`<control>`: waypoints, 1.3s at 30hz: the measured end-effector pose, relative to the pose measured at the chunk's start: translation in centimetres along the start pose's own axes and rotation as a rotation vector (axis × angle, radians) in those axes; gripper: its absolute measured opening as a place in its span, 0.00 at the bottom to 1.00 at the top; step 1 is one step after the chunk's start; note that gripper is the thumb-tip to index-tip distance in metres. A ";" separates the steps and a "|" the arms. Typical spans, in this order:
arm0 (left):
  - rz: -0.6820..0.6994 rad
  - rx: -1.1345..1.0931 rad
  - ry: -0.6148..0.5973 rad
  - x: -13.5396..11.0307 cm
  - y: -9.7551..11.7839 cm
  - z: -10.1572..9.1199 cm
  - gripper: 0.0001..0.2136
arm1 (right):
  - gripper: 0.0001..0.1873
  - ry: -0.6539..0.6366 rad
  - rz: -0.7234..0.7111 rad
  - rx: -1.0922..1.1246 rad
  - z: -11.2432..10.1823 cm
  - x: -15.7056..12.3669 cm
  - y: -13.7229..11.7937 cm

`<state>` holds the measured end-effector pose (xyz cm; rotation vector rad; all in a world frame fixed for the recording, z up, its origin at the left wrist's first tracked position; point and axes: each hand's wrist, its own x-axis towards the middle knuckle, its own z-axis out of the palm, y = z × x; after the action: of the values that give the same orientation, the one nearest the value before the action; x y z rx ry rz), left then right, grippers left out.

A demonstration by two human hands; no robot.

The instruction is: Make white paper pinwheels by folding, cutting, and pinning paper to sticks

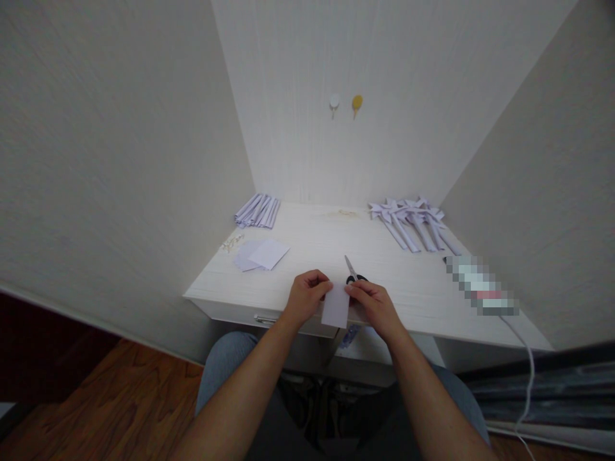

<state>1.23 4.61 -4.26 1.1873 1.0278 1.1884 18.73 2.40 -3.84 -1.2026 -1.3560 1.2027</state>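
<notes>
The left hand (306, 298) and right hand (377, 308) both pinch the paper (335, 308) at its far end, scissors (351, 269) lying just beyond, pinwheels (416, 224) far right.

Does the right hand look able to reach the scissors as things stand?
Probably yes: the scissors lie on the tabletop just past the right hand, nothing visible between, though it would likely have to release the paper first.
</notes>
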 end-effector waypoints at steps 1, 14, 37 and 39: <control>0.001 -0.002 -0.001 0.1 -0.1 0.0 0.09 | 0.16 -0.001 0.000 -0.004 0.0 0.0 0.0; 0.033 -0.027 0.048 0.1 -0.2 0.0 0.07 | 0.18 -0.030 -0.003 -0.049 0.2 -0.1 -0.2; 0.099 -0.225 0.300 0.8 -0.9 0.0 0.09 | 0.15 -0.070 -0.007 -0.053 0.2 -0.2 -0.1; 0.095 -0.234 0.304 0.8 -0.9 0.0 0.09 | 0.15 -0.067 -0.013 -0.053 0.1 -0.1 -0.1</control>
<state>1.46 5.44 -5.13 0.8972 1.0288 1.5532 18.62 2.24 -3.78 -1.1982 -1.4518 1.2142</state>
